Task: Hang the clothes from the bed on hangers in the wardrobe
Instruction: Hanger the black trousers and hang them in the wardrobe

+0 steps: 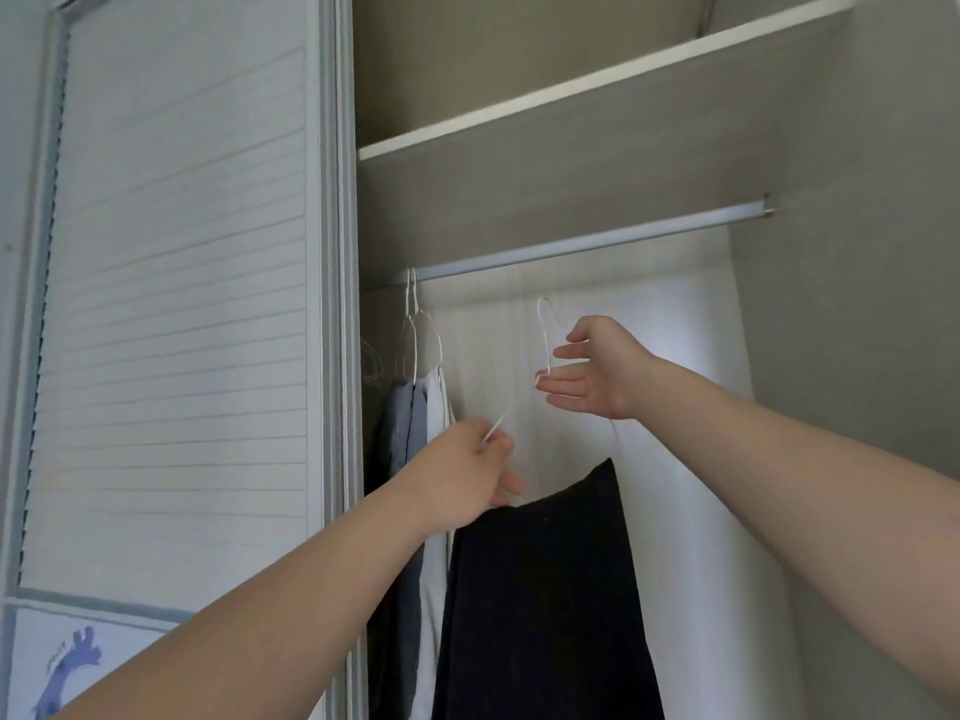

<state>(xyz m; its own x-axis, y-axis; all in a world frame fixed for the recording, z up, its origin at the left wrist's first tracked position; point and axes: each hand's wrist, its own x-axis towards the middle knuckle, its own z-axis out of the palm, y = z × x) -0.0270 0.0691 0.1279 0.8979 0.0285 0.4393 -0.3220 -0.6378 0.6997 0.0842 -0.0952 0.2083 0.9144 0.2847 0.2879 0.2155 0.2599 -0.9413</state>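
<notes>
The dark navy cloth garment (545, 589) drapes a thin white wire hanger (496, 428), whose hook sits just under the silver metal rail (571, 247) at twelve o'clock. The left hand (467, 470) pinches the hanger's eight-o'clock arm. The right hand (592, 371), fingers nearly straight, merely props the neck, so the tilted hanger could shed the garment.

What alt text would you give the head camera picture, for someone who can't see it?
Two bare hands hold a white wire hanger draped with a dark garment below the wardrobe rail, its hook not yet on it. The left hand pinches the hanger's end; the open right hand touches its neck. Other clothes hang at the rail's left end.
</notes>
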